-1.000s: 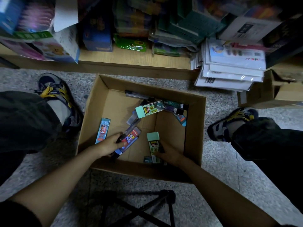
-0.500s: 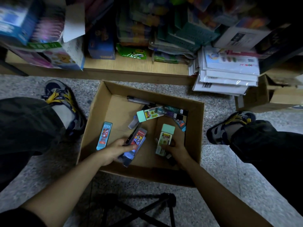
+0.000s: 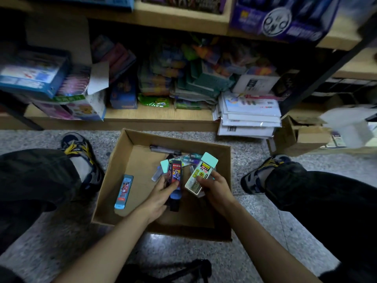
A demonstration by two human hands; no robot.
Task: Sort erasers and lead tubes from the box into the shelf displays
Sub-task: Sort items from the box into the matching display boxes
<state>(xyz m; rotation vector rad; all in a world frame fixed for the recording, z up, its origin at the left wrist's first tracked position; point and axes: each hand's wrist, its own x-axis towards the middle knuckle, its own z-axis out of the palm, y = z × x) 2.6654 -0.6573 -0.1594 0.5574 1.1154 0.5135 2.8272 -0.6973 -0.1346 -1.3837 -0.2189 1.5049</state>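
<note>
Lower centre, the left hand [image 3: 159, 196] grips a cartoon-printed lead tube [image 3: 175, 176]; the right hand [image 3: 217, 189] pinches a mint-capped lead case [image 3: 201, 172] above the cardboard box [image 3: 114, 172]. Likely light, stiff, slick plastic: hold the long edges. Shelf [image 3: 155, 114] beyond.

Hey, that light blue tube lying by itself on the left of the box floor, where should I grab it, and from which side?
Pinch the blue tube across its two long edges near the middle, coming straight down from above. It lies flat on the floor of the box, apart from the other items, so both edges look free.
</note>
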